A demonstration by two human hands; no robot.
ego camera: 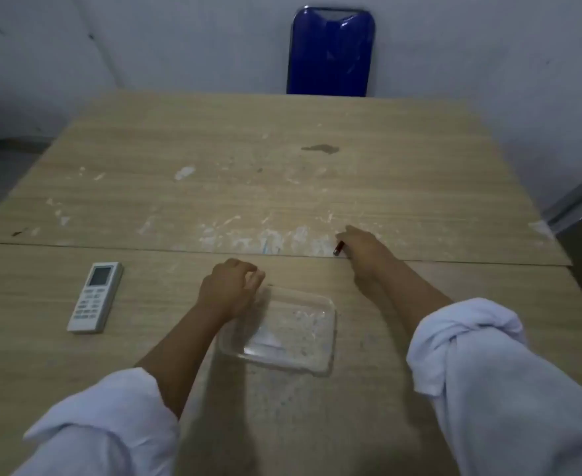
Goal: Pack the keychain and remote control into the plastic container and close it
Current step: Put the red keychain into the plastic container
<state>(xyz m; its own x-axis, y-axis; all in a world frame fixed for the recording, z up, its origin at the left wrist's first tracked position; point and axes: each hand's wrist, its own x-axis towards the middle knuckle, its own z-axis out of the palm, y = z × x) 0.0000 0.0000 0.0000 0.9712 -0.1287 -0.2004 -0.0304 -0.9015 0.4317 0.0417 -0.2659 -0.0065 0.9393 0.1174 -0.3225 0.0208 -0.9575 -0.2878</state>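
A clear plastic container (pixel 289 333) sits on the wooden table in front of me. My left hand (pixel 229 286) rests on its far left corner, fingers curled over the rim. My right hand (pixel 360 245) lies farther out and to the right, covering a small dark red and metal object, apparently the keychain (pixel 338 249), whose end sticks out on the hand's left. Whether the fingers grip it I cannot tell. A white remote control (pixel 94 297) lies flat on the table to the left, apart from both hands. A separate lid cannot be made out.
The table (pixel 282 173) is made of two boards with a seam running across just beyond the container; its surface has pale scuffs and a dark stain. A blue chair back (pixel 331 51) stands behind the far edge, against a white wall.
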